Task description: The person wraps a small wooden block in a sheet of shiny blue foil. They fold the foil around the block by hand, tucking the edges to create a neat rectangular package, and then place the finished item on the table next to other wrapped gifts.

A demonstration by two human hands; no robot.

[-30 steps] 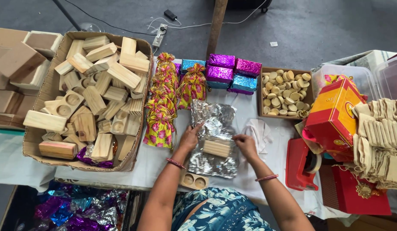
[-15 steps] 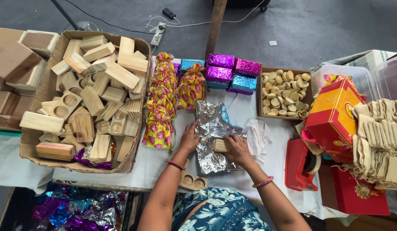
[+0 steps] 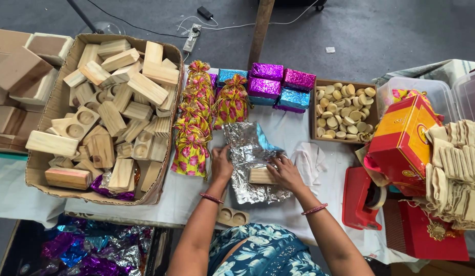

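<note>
A crinkled silver foil sheet (image 3: 250, 145) with a blue underside lies on the white-covered table (image 3: 186, 191). A small wooden block (image 3: 259, 176) rests on it. My left hand (image 3: 221, 164) presses the foil's left edge. My right hand (image 3: 285, 171) holds the foil folded over the block's right end. Just below my left forearm sits a wooden block with two round holes (image 3: 231, 216).
A cardboard box of wooden blocks (image 3: 109, 112) stands at left. Floral pouches (image 3: 194, 128), foil-wrapped boxes (image 3: 270, 87) and a tray of wooden discs (image 3: 342, 110) line the back. A red-orange box (image 3: 401, 138), red tape dispenser (image 3: 363, 197) and cloth bags (image 3: 460, 168) crowd the right.
The foil's right side has been folded up over the block, showing its blue underside. My right hand moved onto the block's right end; my left hand shifted up along the foil's left edge.
</note>
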